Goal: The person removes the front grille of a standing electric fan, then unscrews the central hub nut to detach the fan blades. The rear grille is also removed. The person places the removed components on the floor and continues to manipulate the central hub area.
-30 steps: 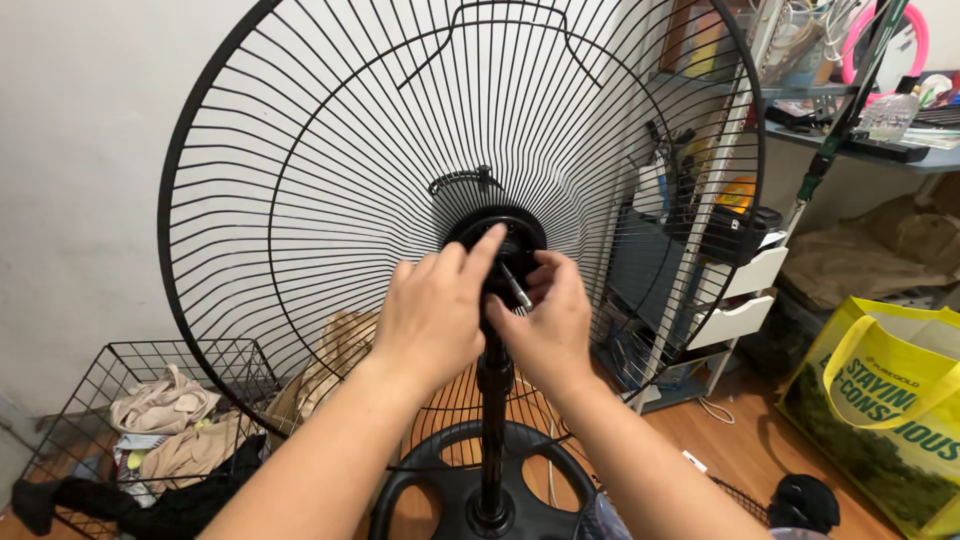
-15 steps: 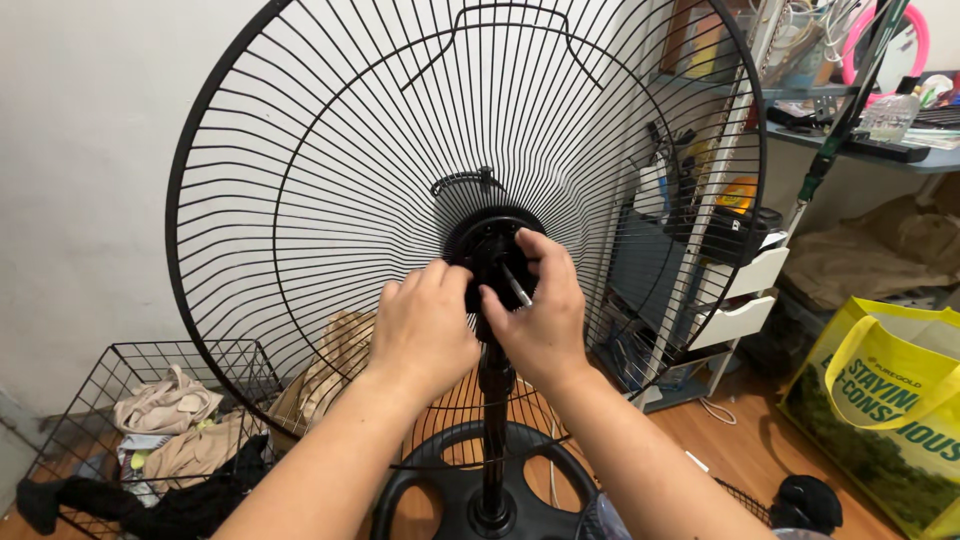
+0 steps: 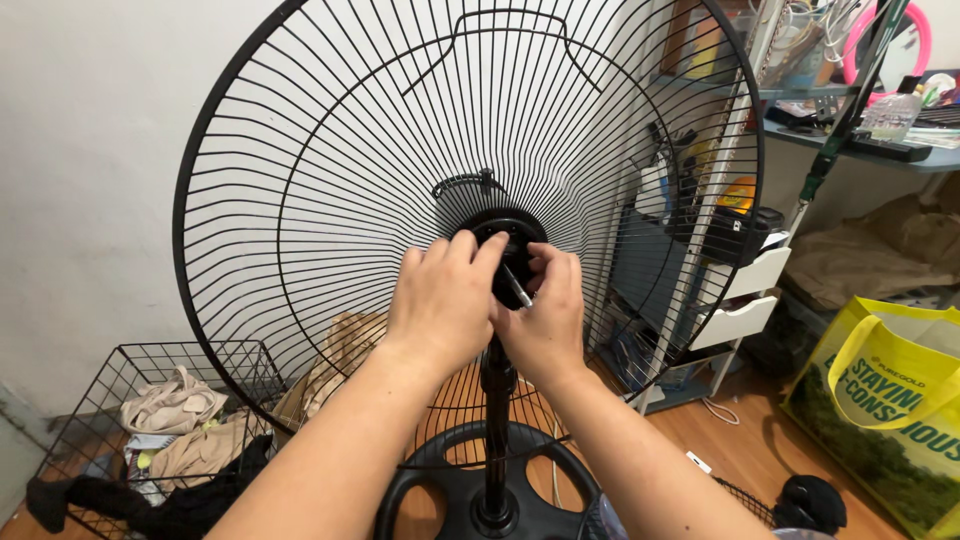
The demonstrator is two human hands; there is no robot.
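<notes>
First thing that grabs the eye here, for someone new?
The big black wire fan guard fills the upper middle of the frame, on a pole over a round black base. At its centre both hands, left hand and right hand, close around the black hub and its bare metal shaft.

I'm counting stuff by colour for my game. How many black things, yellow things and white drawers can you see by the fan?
Black: 3, the fan guard, the fan base, the wire basket
Yellow: 1, the shopping bag
White: 2, the drawers
Total: 6
</notes>
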